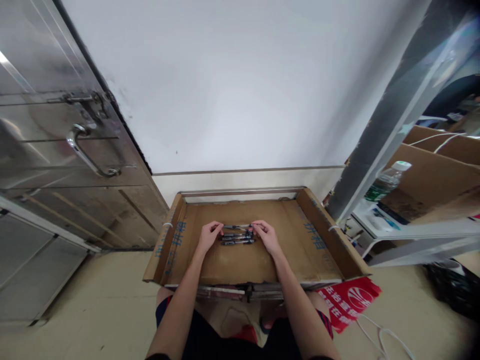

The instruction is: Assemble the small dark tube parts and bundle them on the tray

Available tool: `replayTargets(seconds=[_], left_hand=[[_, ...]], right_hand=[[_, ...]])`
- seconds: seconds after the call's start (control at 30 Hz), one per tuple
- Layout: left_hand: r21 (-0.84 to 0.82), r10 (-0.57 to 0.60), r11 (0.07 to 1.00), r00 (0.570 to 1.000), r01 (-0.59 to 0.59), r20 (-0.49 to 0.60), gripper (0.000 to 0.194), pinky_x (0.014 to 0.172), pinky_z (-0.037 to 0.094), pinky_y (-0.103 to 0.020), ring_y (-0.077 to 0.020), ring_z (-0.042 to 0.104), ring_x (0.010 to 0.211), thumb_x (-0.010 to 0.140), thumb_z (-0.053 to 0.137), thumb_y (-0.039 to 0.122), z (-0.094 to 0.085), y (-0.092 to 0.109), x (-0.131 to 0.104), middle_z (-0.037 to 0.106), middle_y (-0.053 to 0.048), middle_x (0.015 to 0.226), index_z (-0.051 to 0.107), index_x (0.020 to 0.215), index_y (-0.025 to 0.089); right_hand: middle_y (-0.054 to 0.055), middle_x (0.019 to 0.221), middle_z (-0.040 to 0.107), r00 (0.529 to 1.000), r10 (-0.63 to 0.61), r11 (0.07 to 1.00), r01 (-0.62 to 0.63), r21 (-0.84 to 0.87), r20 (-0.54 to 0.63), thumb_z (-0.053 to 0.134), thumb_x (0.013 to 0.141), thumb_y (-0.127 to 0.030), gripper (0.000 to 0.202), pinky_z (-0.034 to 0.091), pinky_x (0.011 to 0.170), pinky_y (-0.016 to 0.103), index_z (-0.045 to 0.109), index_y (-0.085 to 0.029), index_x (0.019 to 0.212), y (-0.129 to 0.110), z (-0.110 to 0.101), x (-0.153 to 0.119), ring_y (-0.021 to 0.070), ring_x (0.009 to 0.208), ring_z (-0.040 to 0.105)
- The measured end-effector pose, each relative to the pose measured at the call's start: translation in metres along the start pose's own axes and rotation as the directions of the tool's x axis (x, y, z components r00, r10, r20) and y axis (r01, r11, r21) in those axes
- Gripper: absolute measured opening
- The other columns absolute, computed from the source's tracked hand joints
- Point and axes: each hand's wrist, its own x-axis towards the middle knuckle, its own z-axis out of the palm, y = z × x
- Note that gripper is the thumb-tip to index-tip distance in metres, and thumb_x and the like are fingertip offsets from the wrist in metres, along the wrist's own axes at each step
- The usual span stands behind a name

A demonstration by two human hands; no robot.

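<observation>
A slim pen (pixel 235 227) with a dark part at its left and a clearer part at its right spans the gap between my hands. My left hand (pixel 210 235) pinches its left end with thumb and forefinger. At the right end, my right hand (pixel 265 235) has its fingertips closed on the same pen. Just below it, several dark pens (pixel 238 242) with clear barrels lie side by side, roughly parallel, on the cardboard-lined tray (pixel 300 260). My fingers cover the tips of the held pen.
Raised cardboard flaps (pixel 318 230) edge the tray left and right, and a white wall (pixel 232 100) stands behind. A metal door (pixel 45 130) is at left. On the right, a white shelf (pixel 405 231) bears a bottle (pixel 388 181) and a cardboard box (pixel 438 182). A red bag (pixel 350 302) hangs below.
</observation>
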Motion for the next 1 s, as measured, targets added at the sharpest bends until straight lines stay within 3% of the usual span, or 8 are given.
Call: replayTargets(seconds=[0.2,0.4,0.67,0.87,1.0], left_hand=[[0.047,-0.011,0.999,1.0,0.01,0.02,0.036,0.059,0.046,-0.024,-0.0132,0.057,0.053,0.083,0.053,0.046,0.0,0.0,0.0,0.063,-0.001,0.055,0.064,0.067,0.016],[-0.021,0.019,1.0,1.0,-0.019,-0.009,0.026,0.065,0.049,-0.025,-0.0149,0.063,0.066,0.077,0.063,0.04,0.0,-0.006,0.002,0.067,-0.002,0.069,0.067,0.086,0.016],[-0.108,-0.005,0.994,1.0,0.003,-0.015,0.03,0.07,0.053,-0.03,-0.0172,0.066,0.072,0.081,0.057,0.042,0.001,-0.007,0.002,0.07,-0.007,0.08,0.066,0.09,0.015],[-0.088,0.008,0.996,1.0,-0.009,-0.016,0.034,0.078,0.052,-0.03,-0.0185,0.066,0.086,0.075,0.065,0.039,-0.001,-0.009,0.003,0.07,-0.009,0.094,0.063,0.1,0.016],[-0.128,-0.034,0.991,0.998,0.027,-0.057,0.037,0.068,0.051,-0.027,-0.0161,0.064,0.074,0.076,0.063,0.042,0.001,-0.011,0.004,0.069,-0.008,0.086,0.062,0.101,0.014]], right_hand=[[0.004,0.071,0.069,1.0,-0.013,0.999,0.012,-0.032,-0.01,0.064,0.074,-0.05,0.035,0.048,0.062,0.029,0.067,-0.018,0.089,-0.002,0.0,-0.001,0.0164,0.064,0.061],[0.004,0.072,0.07,1.0,0.023,1.0,-0.023,0.004,0.004,0.063,0.075,-0.049,0.034,0.046,0.057,0.027,0.069,-0.018,0.089,0.001,-0.002,0.001,0.016,0.062,0.061],[0.006,0.074,0.07,1.0,0.023,1.0,-0.023,0.01,0.015,0.062,0.076,-0.05,0.035,0.044,0.053,0.025,0.068,-0.018,0.09,0.007,-0.003,0.002,0.0166,0.063,0.061],[0.005,0.074,0.07,0.999,0.033,0.999,-0.033,0.027,0.004,0.063,0.075,-0.052,0.037,0.045,0.056,0.027,0.068,-0.018,0.09,0.007,-0.003,0.002,0.0172,0.063,0.061],[0.005,0.074,0.07,1.0,0.018,0.999,-0.018,0.047,0.001,0.063,0.076,-0.049,0.035,0.045,0.058,0.027,0.068,-0.018,0.091,0.008,-0.003,0.002,0.0161,0.063,0.06]])
